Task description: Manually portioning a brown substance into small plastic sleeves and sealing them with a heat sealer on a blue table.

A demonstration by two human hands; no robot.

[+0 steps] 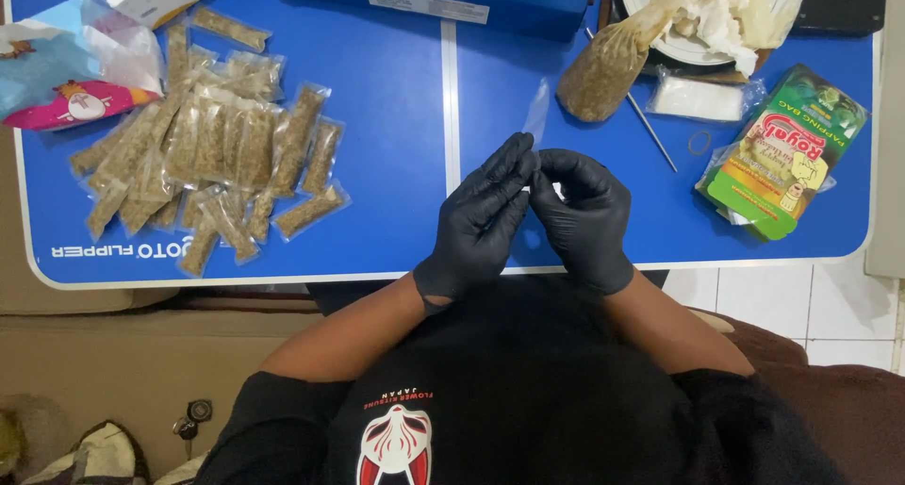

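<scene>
A blue folding worktop [396,89] fills the view above a tiled floor. Both black-gloved hands meet at centre: left hand [479,219] and right hand [583,216] each pinch, fingers together, a small clear plastic sleeve [536,113] that rises toward 12 o'clock. Rubbing its mouth apart evenly would likely open it cleanly. At 10 o'clock lies one heap of filled sachets [212,155], too overlapped to count; one filled piping bag [603,70] lies at 1 o'clock.

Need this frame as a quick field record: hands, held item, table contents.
left hand: black glove, fingers pinching a small clear pouch
right hand: black glove, fingers on the same pouch
pouch state: looks empty, upright
table: blue, folding
far left: pile of filled packets
far right: filled piping bag, green package, rubber band
back: blue sealer
</scene>
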